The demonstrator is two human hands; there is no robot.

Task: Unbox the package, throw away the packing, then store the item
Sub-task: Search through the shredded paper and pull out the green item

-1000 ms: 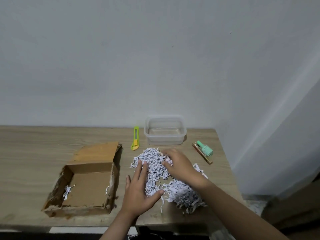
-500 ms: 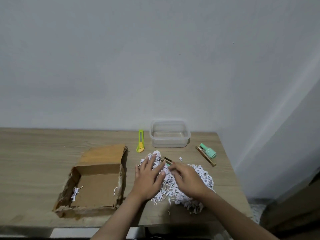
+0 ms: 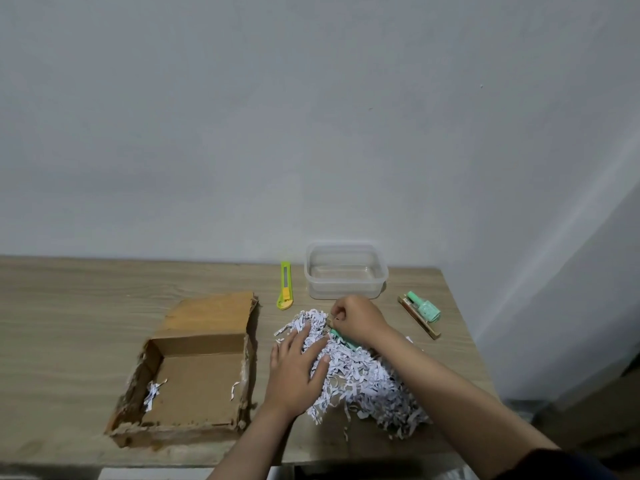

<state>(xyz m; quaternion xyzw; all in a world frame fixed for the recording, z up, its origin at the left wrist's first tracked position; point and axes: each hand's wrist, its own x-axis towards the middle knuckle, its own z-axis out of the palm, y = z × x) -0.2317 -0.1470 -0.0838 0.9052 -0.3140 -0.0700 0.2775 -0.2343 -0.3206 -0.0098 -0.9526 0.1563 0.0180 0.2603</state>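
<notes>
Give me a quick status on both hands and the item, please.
Left hand flat on shredded paper. Right hand pinching a green item out of the pile. Clear container open behind; nothing blocking.

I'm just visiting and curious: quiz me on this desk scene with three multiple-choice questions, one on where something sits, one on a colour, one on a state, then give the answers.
1. Where is the cardboard box?
A. left of the shredded paper
B. inside the plastic container
C. on the floor

2. What colour is the utility knife?
A. red
B. yellow-green
C. black

3. How does the left hand lie?
A. as a fist
B. flat on the paper
C. gripping the knife

Answers:
1 A: the cardboard box sits left of the shredded paper.
2 B: the utility knife is yellow-green.
3 B: the left hand rests flat, fingers spread.
</notes>
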